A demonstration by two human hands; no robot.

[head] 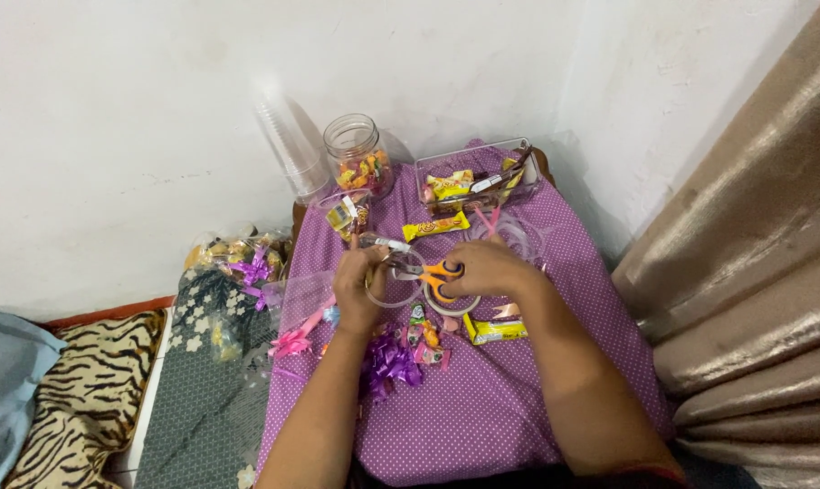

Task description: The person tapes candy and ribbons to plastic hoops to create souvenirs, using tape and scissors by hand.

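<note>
My right hand point(487, 269) grips orange-handled scissors point(437, 272), blades pointing left toward my left hand point(360, 285). My left hand pinches a clear strip of tape pulled from a tape roll point(394, 292) that lies between the two hands. Both hands hover over a small table covered in a purple dotted cloth point(482, 398). Just below the hands lie a purple ribbon bow point(390, 360), small wrapped candies point(424, 335) and a yellow snack bar point(496, 330).
At the back stand a clear jar of candies point(360, 158), a stack of clear plastic cups point(288, 145) and a clear box of snack bars point(478, 177). A bag of ribbon bows point(247, 263) lies left of the table. A beige curtain point(754, 272) hangs at right.
</note>
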